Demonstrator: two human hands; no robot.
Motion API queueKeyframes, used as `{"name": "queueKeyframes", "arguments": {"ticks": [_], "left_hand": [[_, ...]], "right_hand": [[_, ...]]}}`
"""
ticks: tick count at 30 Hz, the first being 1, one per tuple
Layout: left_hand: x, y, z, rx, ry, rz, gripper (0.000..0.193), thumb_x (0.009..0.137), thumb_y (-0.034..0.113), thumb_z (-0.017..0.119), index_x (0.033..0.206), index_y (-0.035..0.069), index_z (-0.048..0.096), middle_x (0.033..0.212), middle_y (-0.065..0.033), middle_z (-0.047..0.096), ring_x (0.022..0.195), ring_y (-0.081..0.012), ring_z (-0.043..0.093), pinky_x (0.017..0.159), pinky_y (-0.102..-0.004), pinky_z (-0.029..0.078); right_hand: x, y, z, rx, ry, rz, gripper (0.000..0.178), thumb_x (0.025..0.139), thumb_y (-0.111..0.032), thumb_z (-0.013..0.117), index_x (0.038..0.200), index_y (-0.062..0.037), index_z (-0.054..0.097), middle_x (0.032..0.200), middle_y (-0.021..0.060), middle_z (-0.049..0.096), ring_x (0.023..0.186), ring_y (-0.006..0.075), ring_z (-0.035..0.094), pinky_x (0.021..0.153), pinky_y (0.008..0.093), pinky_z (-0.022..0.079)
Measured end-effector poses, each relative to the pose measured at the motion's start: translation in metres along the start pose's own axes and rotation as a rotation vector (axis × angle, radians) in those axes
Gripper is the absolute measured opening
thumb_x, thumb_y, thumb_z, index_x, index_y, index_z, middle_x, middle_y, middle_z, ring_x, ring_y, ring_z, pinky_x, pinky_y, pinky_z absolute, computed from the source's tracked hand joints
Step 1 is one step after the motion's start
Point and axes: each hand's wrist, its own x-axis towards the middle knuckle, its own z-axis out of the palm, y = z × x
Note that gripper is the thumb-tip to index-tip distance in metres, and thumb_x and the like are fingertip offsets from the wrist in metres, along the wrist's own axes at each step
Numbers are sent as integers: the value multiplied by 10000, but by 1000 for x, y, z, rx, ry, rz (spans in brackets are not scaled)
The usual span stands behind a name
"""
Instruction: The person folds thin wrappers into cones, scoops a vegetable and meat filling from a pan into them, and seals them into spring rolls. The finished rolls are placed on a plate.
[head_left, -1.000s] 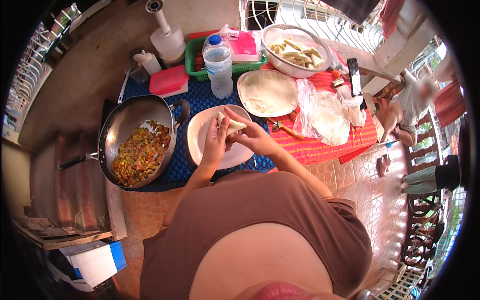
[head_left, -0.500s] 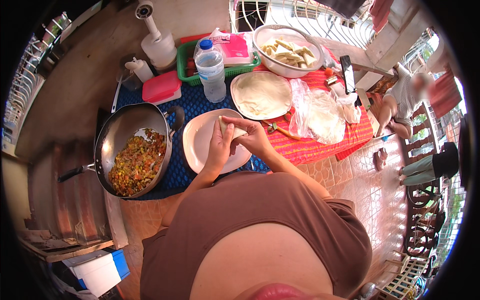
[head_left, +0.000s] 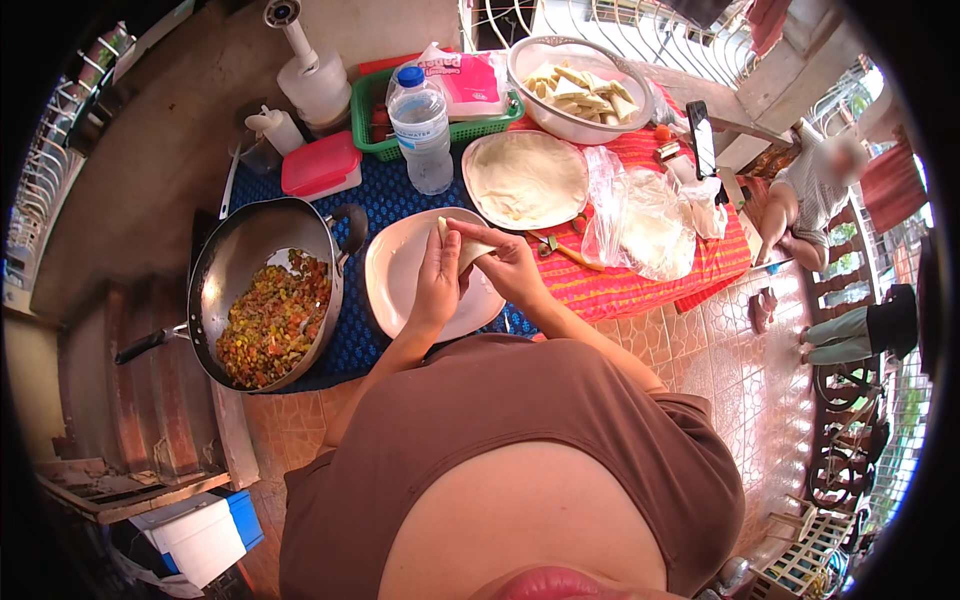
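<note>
Above a pale plate (head_left: 392,270), my left hand (head_left: 437,283) and my right hand (head_left: 512,272) both grip a small folded pastry wrapper (head_left: 472,246). My left fingers press along its left side, and my right fingers and thumb pinch its right part. My fingers hide some of it, so I cannot tell whether filling is inside. Left of the plate sits a deep pan (head_left: 235,240) with a chopped vegetable filling (head_left: 270,325) in it. Beyond my right hand, a round stack of wrappers (head_left: 527,180) lies flat on a plate. Folded triangular pastries (head_left: 580,92) fill part of a white bowl (head_left: 540,122).
Behind the plate stand a water bottle (head_left: 421,145), a green basket (head_left: 375,149) and a pink-lidded container (head_left: 320,166). An orange-handled tool (head_left: 575,258) and a plastic bag (head_left: 655,225) lie on the red cloth. A phone (head_left: 701,140) stands upright. Another person (head_left: 808,190) sits at the right.
Both hands have shifted slightly on the wrapper, and more of its fold shows between them. The whole view has tilted a little. The pan, bowl and plates have stayed in place.
</note>
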Motion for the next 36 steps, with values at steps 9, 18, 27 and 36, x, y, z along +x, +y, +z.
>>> {"name": "queueKeyframes", "arguments": {"ticks": [9, 18, 27, 36], "left_hand": [[-4, 7, -4, -44, -36, -126, 244, 968, 313, 518, 1077, 103, 459, 712, 8, 563, 513, -27, 505, 377, -155, 313], [-5, 5, -16, 148, 6, -91, 356, 932, 287, 588, 1132, 45, 421, 728, -48, 615, 523, -76, 546, 408, -181, 377], [6, 0, -36, 292, -58, -33, 245, 903, 246, 641, 1011, 28, 607, 860, -2, 635, 786, -63, 597, 685, -206, 473], [12, 7, -45, -83, -61, -389, 330, 865, 249, 689, 1075, 10, 602, 936, -45, 646, 819, -92, 622, 688, -242, 521]], "right_hand": [[-1, -3, -12, 36, -5, 106, 414, 809, 108, 486, 1191, 7, 610, 951, 78, 673, 753, 109, 631, 707, 246, 523], [-7, -6, -21, 184, -77, 219, 566, 766, 126, 560, 1310, -23, 514, 1064, 84, 652, 871, 136, 613, 790, 268, 489], [2, -2, -29, -1, -4, 261, 606, 800, -3, 702, 1341, 42, 432, 1044, 152, 664, 907, 132, 631, 799, 257, 514], [1, 1, -36, 152, -46, 387, 529, 809, -70, 719, 1283, 22, 504, 996, 114, 679, 861, 123, 651, 780, 240, 527]]}}
